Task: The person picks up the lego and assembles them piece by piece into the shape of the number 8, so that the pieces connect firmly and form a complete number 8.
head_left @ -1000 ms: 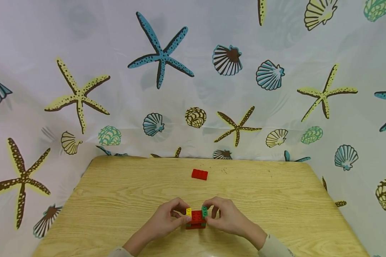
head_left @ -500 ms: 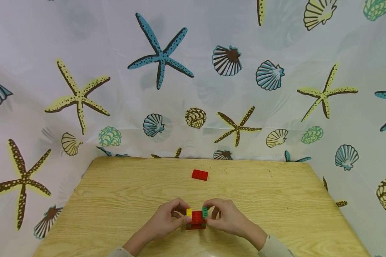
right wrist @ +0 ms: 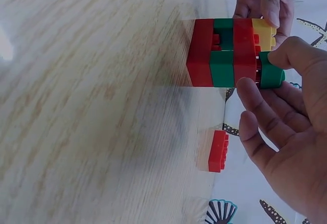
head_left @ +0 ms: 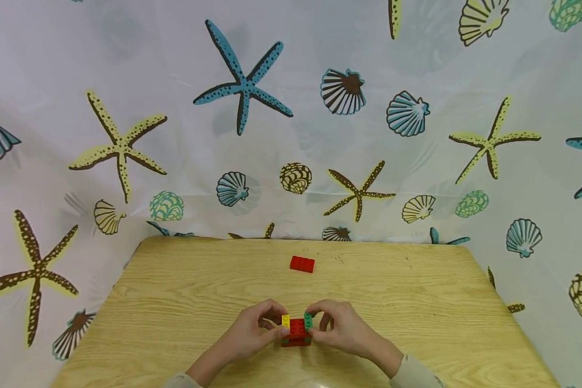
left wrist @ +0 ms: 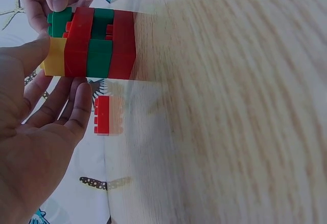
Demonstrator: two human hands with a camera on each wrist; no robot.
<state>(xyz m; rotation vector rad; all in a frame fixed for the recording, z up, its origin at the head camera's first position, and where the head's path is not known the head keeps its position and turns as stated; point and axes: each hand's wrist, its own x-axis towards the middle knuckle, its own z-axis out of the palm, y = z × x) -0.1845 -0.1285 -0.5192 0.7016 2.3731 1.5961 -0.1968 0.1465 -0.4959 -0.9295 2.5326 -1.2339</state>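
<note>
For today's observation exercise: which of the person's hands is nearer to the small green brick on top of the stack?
Right. The right hand pinches the green brick; the left hand holds the yellow brick on the stack's other side.

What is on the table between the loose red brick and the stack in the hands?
Nothing: in the head view, only bare wood lies between the red brick and the stack on the table.
</note>
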